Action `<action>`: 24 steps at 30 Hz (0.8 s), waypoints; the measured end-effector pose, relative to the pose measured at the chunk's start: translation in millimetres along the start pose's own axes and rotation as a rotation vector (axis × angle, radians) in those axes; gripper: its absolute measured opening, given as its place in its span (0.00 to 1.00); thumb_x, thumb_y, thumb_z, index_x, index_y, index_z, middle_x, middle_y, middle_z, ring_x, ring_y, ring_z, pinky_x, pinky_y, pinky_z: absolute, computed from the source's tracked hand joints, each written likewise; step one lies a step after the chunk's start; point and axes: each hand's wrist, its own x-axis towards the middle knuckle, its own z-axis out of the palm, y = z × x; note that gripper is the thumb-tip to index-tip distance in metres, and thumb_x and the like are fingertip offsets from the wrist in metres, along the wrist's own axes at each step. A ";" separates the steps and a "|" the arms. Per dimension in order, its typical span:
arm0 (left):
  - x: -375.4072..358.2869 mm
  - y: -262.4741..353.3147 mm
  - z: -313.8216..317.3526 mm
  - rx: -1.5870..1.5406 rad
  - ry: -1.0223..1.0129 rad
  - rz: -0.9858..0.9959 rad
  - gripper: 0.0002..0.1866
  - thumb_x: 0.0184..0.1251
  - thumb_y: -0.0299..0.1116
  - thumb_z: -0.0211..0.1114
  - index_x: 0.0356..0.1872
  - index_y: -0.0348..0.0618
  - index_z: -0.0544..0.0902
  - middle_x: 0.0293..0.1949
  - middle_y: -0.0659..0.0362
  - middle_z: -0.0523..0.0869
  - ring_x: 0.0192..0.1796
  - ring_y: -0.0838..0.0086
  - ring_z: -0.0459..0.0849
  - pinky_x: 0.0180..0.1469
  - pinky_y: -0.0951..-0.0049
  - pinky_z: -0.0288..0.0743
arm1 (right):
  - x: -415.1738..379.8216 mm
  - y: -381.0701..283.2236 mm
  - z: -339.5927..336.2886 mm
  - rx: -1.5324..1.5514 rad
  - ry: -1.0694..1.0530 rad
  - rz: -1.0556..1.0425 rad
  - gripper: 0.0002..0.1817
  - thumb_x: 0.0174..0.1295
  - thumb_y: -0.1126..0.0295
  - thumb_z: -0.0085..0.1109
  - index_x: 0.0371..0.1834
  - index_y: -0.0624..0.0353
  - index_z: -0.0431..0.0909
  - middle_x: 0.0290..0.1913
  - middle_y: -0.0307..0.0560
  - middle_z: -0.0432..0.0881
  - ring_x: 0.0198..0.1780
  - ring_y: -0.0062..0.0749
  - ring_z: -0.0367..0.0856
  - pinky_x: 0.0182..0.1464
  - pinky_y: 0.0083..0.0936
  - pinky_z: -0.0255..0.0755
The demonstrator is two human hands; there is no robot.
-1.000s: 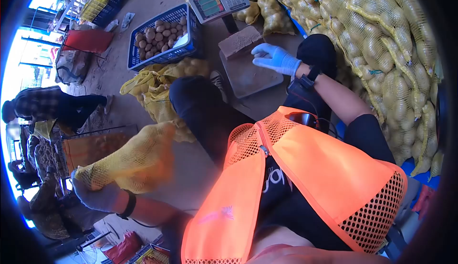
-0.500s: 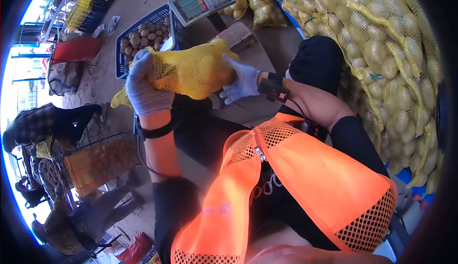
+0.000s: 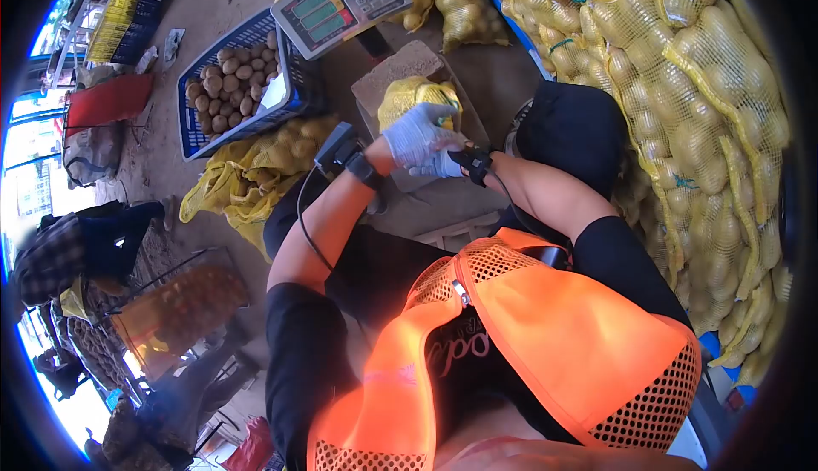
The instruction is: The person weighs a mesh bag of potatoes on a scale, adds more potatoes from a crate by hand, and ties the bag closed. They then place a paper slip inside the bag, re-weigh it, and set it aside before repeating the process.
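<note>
A yellow mesh bag (image 3: 409, 96) of potatoes is just in front of my hands, over the scale's platform (image 3: 388, 75). My left hand (image 3: 417, 134), in a pale knit glove, is closed at the near end of the bag, its fingers reaching across that end. Tucked beneath it, my gloved right hand (image 3: 441, 164) looks curled, with its fingers partly hidden. What those fingers grip cannot be made out. The scale's display and keypad (image 3: 341, 2) stand beyond the bag.
A blue crate (image 3: 294, 100) of potatoes sits left of the scale, beside a loose yellow mesh bag (image 3: 247, 169) with potatoes. Filled mesh sacks (image 3: 699, 113) are stacked along the right. Another filled bag (image 3: 464, 11) stands behind the scale. A person in dark clothing (image 3: 77, 249) is at far left.
The mesh bag has moved right and turned from lying sideways to pointing away from me. My left hand has moved right, and both hands now meet at its near end.
</note>
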 end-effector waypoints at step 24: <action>-64.0 5.8 -32.6 0.766 -0.086 0.038 0.24 0.50 0.48 0.65 0.50 0.55 0.77 0.39 0.52 0.82 0.40 0.54 0.81 0.44 0.62 0.76 | -52.2 -24.4 39.0 0.066 0.497 -0.216 0.54 0.49 0.22 0.37 0.67 0.57 0.54 0.59 0.59 0.67 0.59 0.47 0.68 0.56 0.41 0.67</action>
